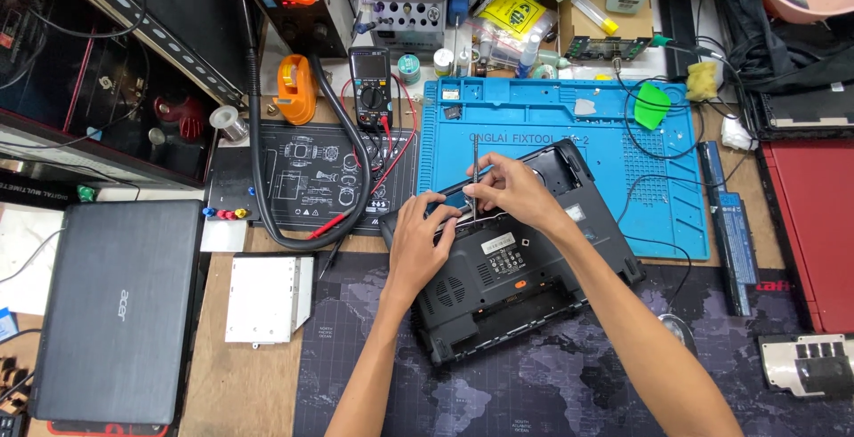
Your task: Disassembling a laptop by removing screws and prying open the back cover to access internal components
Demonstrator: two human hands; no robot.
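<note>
An upturned black laptop base (525, 281) lies askew on the worktop (267, 375), its far corner over the blue repair mat (569, 121), the rest on a dark map-printed mat (534, 384). The left hand (418, 246) presses curled fingers on the near-left edge, steadying it — closed on nothing. The right hand (516, 190) pinches a slim screwdriver (475, 179) upright over the open bay. The shell looks light and rigid yet brittle at its clips (thin plastic, likely to crack if flexed), so it is probably best gripped by its thick side edges — not the vents.
</note>
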